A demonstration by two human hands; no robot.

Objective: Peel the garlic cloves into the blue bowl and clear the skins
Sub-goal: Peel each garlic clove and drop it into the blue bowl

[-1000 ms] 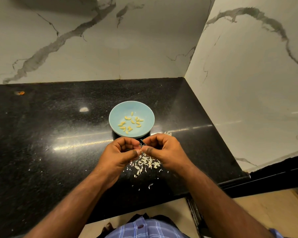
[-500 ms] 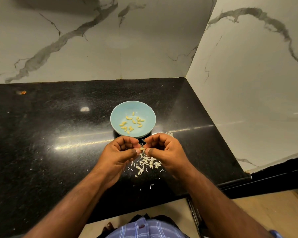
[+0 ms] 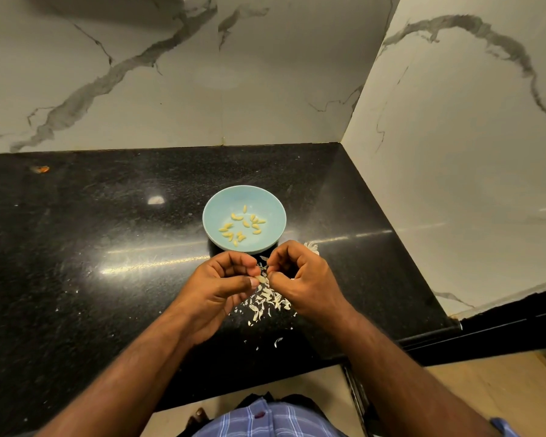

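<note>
Pinching a small garlic clove (image 3: 261, 279) between them, the left hand (image 3: 216, 290) and the right hand (image 3: 303, 280) meet just above the black countertop (image 3: 85, 263), fingers of both curled in around it, thumbs nearly tip to tip. Directly beyond the knuckles sits the blue bowl (image 3: 216, 201), resting on the counter and holding a scatter of peeled cloves (image 3: 241, 227), pale yellow and lying apart from each other on its floor. Under and just nearer than the hands lies a loose heap of white skins (image 3: 267, 302), partly hidden by the right hand's heel, with a few stray flakes trailing toward the counter's front edge. Another bit of white skin (image 3: 312, 246) peeks out behind the right hand's knuckles, near the bowl. Far off to the left, close to the marble backsplash (image 3: 139, 89), a small orange scrap (image 3: 41, 169) lies on the counter. A marble side wall (image 3: 470, 152) closes the right side. Below, a blue checked shirt (image 3: 265, 421) shows.
</note>
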